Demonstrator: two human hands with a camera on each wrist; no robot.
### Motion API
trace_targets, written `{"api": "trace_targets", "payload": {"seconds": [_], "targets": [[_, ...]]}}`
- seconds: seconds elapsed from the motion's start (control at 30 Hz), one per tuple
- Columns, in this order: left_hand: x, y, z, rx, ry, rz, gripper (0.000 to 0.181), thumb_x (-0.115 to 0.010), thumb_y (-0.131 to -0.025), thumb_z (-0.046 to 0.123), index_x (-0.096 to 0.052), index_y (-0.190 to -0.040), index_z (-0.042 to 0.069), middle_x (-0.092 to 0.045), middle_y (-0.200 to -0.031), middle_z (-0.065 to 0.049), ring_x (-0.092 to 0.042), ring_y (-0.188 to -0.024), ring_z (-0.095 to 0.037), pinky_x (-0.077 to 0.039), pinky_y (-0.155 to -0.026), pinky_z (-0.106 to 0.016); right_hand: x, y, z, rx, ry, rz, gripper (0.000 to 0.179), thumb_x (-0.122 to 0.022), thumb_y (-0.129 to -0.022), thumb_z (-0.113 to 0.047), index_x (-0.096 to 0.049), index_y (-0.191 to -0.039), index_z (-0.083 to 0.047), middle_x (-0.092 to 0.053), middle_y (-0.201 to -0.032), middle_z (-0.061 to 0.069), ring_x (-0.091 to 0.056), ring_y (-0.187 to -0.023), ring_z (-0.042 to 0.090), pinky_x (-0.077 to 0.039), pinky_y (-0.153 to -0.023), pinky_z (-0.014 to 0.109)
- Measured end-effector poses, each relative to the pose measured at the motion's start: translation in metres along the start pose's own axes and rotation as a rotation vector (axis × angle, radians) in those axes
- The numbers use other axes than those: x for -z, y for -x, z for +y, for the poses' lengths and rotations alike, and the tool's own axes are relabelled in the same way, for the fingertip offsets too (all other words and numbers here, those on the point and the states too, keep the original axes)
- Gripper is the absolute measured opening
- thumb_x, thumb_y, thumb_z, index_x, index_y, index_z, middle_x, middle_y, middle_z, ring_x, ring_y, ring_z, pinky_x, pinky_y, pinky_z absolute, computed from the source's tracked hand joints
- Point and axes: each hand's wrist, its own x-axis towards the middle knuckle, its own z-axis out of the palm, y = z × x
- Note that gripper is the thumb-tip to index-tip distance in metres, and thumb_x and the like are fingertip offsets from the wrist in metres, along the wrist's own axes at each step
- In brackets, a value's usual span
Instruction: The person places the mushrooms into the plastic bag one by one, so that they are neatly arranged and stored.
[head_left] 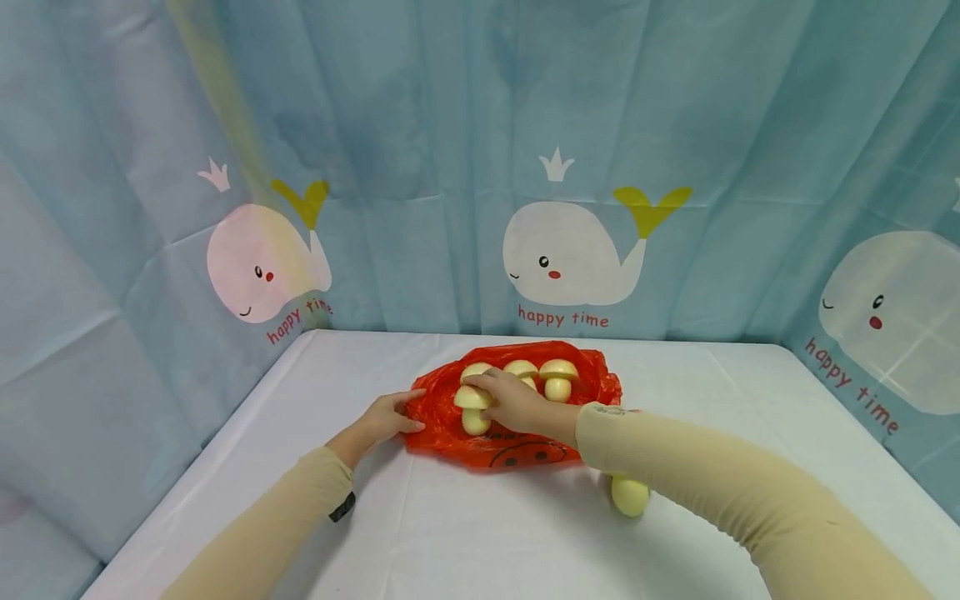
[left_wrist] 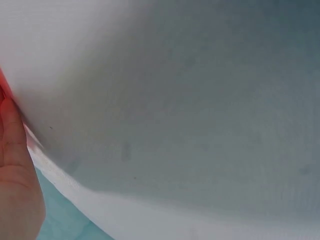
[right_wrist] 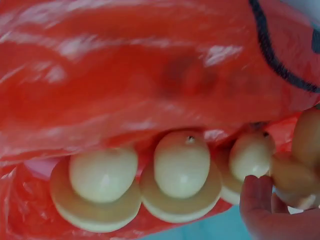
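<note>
A red plastic bag (head_left: 450, 450) lies spread on the table, its mouth open, with several pale yellow toy mushrooms inside. My left hand (head_left: 384, 419) holds the bag's left edge between thumb and fingers; in the left wrist view only part of that hand (left_wrist: 17, 185) shows. Reaching into the bag, my right hand (head_left: 517, 404) grips a mushroom (head_left: 474, 408) at the left end. The right wrist view shows its fingertips (right_wrist: 257, 192) against the held mushroom (right_wrist: 290, 175). Beside it stand other mushrooms (right_wrist: 181, 165), caps down in that view.
One more mushroom (head_left: 630, 497) lies on the white table (head_left: 480, 533) in front of the bag, partly behind my right sleeve (head_left: 675, 450). A blue curtain (head_left: 420, 167) with whale prints hangs behind the table and at its sides.
</note>
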Motion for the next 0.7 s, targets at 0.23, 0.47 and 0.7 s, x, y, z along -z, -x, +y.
{"api": "trace_targets", "payload": {"seconds": [0.23,0.47,0.7], "targets": [[-0.003,0.001,0.0,-0.007,0.022,0.001,0.063,-0.067,-0.086,-0.004,-0.044,-0.145,0.002,-0.036,-0.148,-0.027,-0.04,-0.129,-0.037,-0.044,-0.099,-0.042,-0.011,-0.003,-0.001,-0.002,-0.027,-0.081,0.057,-0.065,-0.09,-0.001,-0.047,-0.144,-0.005,-0.048,-0.143,0.013,-0.043,-0.132,0.027,-0.035,-0.108,0.042],[-0.003,-0.001,-0.003,-0.01,0.044,0.006,0.064,-0.067,-0.085,-0.006,-0.044,-0.144,0.001,-0.04,-0.144,-0.029,-0.047,-0.121,-0.033,-0.051,-0.09,-0.035,-0.014,-0.003,-0.005,-0.077,0.027,-0.106,0.056,-0.067,-0.091,-0.011,-0.045,-0.142,-0.005,-0.056,-0.134,0.011,-0.053,-0.121,0.024,-0.04,-0.103,0.039],[-0.003,-0.001,-0.002,-0.011,0.044,0.01,0.065,-0.068,-0.085,-0.006,-0.044,-0.144,0.001,-0.039,-0.144,-0.029,-0.046,-0.122,-0.034,-0.051,-0.09,-0.036,-0.014,-0.006,-0.007,-0.093,-0.003,-0.093,0.049,-0.066,-0.092,-0.01,-0.047,-0.136,-0.002,-0.048,-0.135,0.014,-0.049,-0.122,0.024,-0.038,-0.105,0.039]]}}
